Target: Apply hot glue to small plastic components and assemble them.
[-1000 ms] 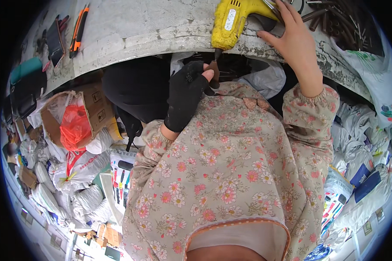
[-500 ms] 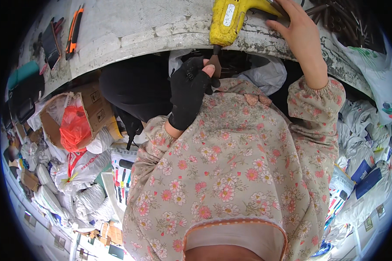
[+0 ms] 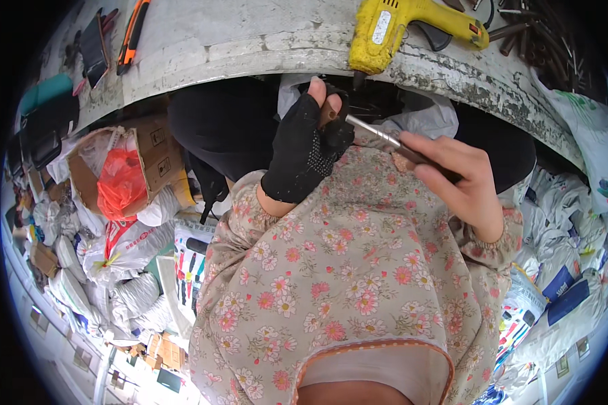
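My left hand (image 3: 305,145), in a black fingerless glove, is closed around a small dark part with a brown piece at the thumb, held just under the bench edge. My right hand (image 3: 458,177), bare, grips a thin metal rod (image 3: 375,133) whose shiny tip points into the part in my left hand. A yellow glue gun (image 3: 398,27) lies on the grey workbench (image 3: 250,40) above both hands, with nothing holding it. My flowered sleeves and top fill the lower middle of the view.
An orange-and-black utility knife (image 3: 132,34) and dark flat tools lie at the bench's left. A pile of dark metal rods (image 3: 547,34) sits at its right. Below left stands a cardboard box (image 3: 148,158) with a red bag (image 3: 118,182), among white sacks and packaged goods.
My right hand let go of the yellow glue gun, which now lies on the bench, and came down holding a thin metal rod against the part in my left hand.
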`<control>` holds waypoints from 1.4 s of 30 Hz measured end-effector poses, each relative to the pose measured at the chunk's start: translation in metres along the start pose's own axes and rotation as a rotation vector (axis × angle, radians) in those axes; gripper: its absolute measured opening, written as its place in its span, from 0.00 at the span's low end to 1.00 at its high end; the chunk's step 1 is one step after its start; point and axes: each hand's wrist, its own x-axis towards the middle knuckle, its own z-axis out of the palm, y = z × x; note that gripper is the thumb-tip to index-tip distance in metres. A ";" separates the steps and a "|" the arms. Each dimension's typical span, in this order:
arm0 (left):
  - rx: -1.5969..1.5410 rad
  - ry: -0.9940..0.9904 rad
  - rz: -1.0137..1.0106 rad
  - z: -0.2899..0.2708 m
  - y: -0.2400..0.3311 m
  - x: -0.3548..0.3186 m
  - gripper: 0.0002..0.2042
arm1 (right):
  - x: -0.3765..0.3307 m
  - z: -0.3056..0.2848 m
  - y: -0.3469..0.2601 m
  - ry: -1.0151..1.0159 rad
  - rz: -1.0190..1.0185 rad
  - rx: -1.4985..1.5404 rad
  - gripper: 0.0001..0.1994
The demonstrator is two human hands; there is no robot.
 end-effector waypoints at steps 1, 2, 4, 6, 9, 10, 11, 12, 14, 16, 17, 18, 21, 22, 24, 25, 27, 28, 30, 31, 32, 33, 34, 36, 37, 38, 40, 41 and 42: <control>-0.018 0.066 0.023 0.000 -0.001 -0.001 0.17 | -0.002 0.002 -0.002 -0.004 -0.005 0.005 0.19; -0.017 0.069 0.025 0.000 -0.001 -0.003 0.17 | -0.003 0.002 -0.005 0.000 -0.001 -0.016 0.19; -0.050 0.085 -0.005 -0.001 -0.001 -0.007 0.11 | -0.002 0.001 -0.008 0.003 0.000 -0.033 0.19; -0.036 0.057 -0.002 -0.005 -0.003 -0.006 0.10 | -0.002 0.000 -0.010 0.007 -0.014 -0.077 0.19; 0.358 0.140 0.303 -0.022 -0.021 -0.001 0.11 | -0.002 -0.002 -0.020 -0.028 0.027 -0.133 0.19; 0.742 0.242 0.602 -0.026 -0.027 0.000 0.11 | -0.001 -0.004 -0.025 -0.026 0.032 -0.133 0.19; 0.739 0.237 0.596 -0.022 -0.025 -0.004 0.11 | 0.001 -0.005 -0.029 -0.056 0.043 -0.174 0.18; 0.687 0.178 0.563 -0.012 -0.019 -0.014 0.12 | 0.000 -0.004 -0.032 -0.083 0.058 -0.215 0.17; 0.710 0.125 0.542 0.002 -0.011 -0.022 0.14 | 0.001 0.003 -0.034 -0.097 0.053 -0.249 0.16; 0.685 0.153 0.477 -0.004 -0.017 -0.024 0.14 | 0.003 0.009 -0.031 -0.119 0.045 -0.282 0.15; 0.668 0.180 0.419 -0.008 -0.017 -0.023 0.14 | 0.007 0.012 -0.027 -0.136 0.048 -0.265 0.15; 0.745 0.137 0.426 -0.017 -0.019 -0.021 0.12 | 0.008 0.015 -0.021 -0.150 0.052 -0.250 0.14; 1.028 0.051 0.425 -0.033 -0.022 -0.014 0.06 | 0.007 0.027 0.014 -0.095 -0.009 -0.125 0.18; 1.027 0.046 0.429 -0.039 -0.020 -0.014 0.06 | 0.007 0.029 0.021 -0.091 -0.010 -0.131 0.18; 1.042 -0.166 0.479 -0.048 -0.017 -0.015 0.05 | 0.009 0.034 0.034 -0.097 0.024 -0.026 0.17; 1.041 -0.165 0.490 -0.047 -0.015 -0.012 0.05 | 0.011 0.035 0.035 -0.098 0.015 -0.033 0.17; 1.407 -0.159 1.026 -0.041 -0.004 -0.012 0.09 | 0.014 0.041 0.037 -0.078 0.055 0.042 0.16; 1.409 -0.155 1.041 -0.041 -0.003 -0.014 0.09 | 0.015 0.043 0.039 -0.078 0.043 0.036 0.16; 1.694 -0.081 1.309 -0.040 -0.003 -0.013 0.09 | 0.024 0.044 0.056 -0.052 0.102 -0.047 0.15; 1.688 -0.072 1.348 -0.040 -0.002 -0.010 0.09 | 0.027 0.045 0.074 -0.044 0.075 -0.068 0.15; 1.632 -0.052 1.328 -0.043 0.001 -0.006 0.09 | 0.031 0.049 0.101 -0.066 0.134 -0.163 0.16; 1.580 -0.042 1.299 -0.044 0.003 -0.002 0.09 | 0.032 0.056 0.126 -0.082 0.201 -0.249 0.18; 1.502 -0.014 1.280 -0.046 0.008 0.007 0.07 | 0.037 0.065 0.146 -0.077 0.186 -0.260 0.18; 1.528 0.031 1.190 -0.018 0.034 0.022 0.07 | 0.049 0.082 0.184 -0.155 0.172 -0.602 0.21; 1.553 0.078 1.081 -0.003 0.049 0.031 0.06 | 0.050 0.088 0.197 -0.146 0.172 -0.609 0.21; 1.539 0.088 1.100 0.008 0.061 0.047 0.07 | 0.050 0.094 0.209 -0.083 0.055 -0.734 0.22; 1.573 0.103 1.246 0.023 0.086 0.090 0.09 | 0.051 0.096 0.212 -0.020 -0.062 -0.842 0.21; 1.612 0.112 1.376 0.027 0.097 0.112 0.11 | 0.051 0.092 0.203 -0.016 -0.054 -0.844 0.21; 1.702 0.213 1.343 0.038 0.107 0.123 0.12 | 0.052 0.080 0.182 -0.171 0.024 -0.596 0.19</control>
